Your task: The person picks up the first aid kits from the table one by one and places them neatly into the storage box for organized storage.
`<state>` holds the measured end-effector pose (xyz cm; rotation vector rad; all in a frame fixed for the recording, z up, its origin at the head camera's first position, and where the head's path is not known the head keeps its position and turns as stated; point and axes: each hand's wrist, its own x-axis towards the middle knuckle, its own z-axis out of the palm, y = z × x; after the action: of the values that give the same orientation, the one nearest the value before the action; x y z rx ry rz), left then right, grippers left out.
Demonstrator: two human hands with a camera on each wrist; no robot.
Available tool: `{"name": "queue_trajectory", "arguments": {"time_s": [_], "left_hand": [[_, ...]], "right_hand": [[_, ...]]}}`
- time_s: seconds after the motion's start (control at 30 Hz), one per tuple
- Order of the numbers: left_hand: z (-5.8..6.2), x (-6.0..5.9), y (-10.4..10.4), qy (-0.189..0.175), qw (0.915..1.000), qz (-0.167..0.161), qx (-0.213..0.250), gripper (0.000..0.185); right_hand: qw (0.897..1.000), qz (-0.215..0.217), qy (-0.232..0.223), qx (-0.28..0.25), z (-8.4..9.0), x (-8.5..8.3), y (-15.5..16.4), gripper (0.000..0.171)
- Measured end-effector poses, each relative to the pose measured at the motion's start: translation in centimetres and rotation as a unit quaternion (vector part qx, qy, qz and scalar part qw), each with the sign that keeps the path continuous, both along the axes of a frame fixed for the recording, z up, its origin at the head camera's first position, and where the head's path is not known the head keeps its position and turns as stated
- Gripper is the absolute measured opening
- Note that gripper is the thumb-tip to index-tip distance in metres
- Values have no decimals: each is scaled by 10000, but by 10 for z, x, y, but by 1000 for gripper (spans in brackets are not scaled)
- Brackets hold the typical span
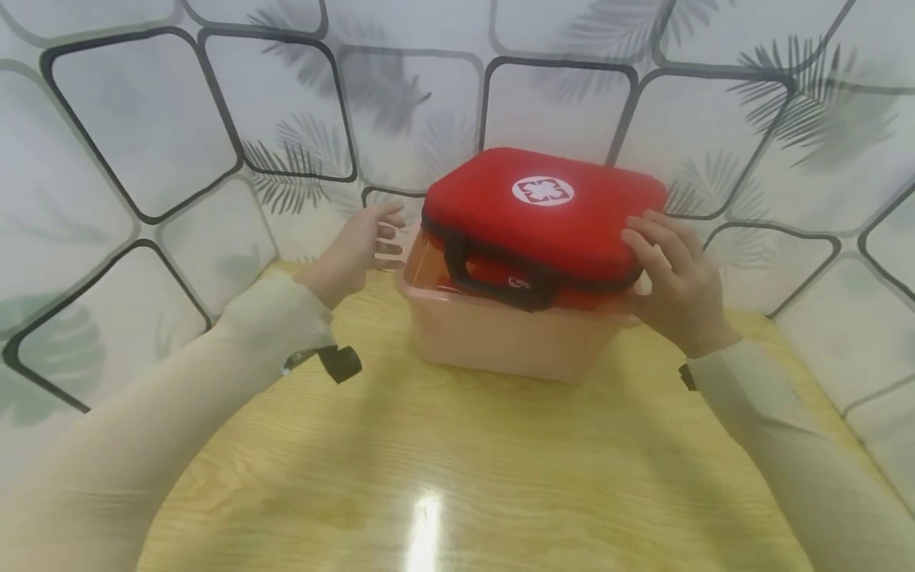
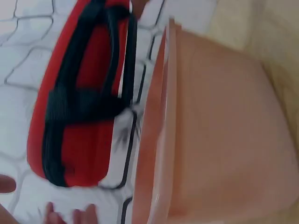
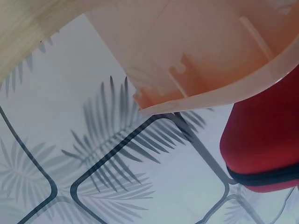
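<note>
Centre of frame: red first-aid case resting half sunk in pink plastic bin on desk. Right hand gripping case's edge; left hand spread wide beside bin, touching nothing. Apparently midway, not yet seated.

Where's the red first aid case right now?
In the head view the red first aid case sits tilted atop the pink plastic bin at the table's far side, the right hand holding its right end, the left hand open beside it.
</note>
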<state>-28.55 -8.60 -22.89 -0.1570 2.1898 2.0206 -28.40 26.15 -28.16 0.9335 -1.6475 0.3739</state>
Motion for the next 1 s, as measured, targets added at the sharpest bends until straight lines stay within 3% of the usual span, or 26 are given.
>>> {"name": "queue_trajectory", "arguments": {"time_s": [0.13, 0.23, 0.37, 0.43, 0.63, 0.83, 1.0], "left_hand": [[8, -18, -8, -431, 9978, -459, -192, 60], [11, -32, -6, -1011, 9897, -984, 244, 62], [13, -43, 1, -1468, 9769, -1329, 802, 55], [13, -47, 4, -1503, 9768, -1248, 881, 51], [10, -49, 10, -1341, 9840, -566, 1029, 48], [2, -41, 17, -980, 9863, -448, 1247, 37], [-16, -47, 26, -933, 9864, -390, 1297, 48]], "right_hand": [[9995, 298, -119, 68, 1, -3, 1, 51], [9983, 540, -216, 105, -1, -6, 3, 51], [9959, 798, -399, 177, -3, -11, 4, 53], [9947, 837, -551, 239, -3, -13, 6, 56], [9905, 596, -937, 805, -4, -20, 13, 61], [9866, -23, -1028, 1265, -9, -24, 23, 66], [9776, -535, -1634, 1215, -12, -24, 32, 88]]}}
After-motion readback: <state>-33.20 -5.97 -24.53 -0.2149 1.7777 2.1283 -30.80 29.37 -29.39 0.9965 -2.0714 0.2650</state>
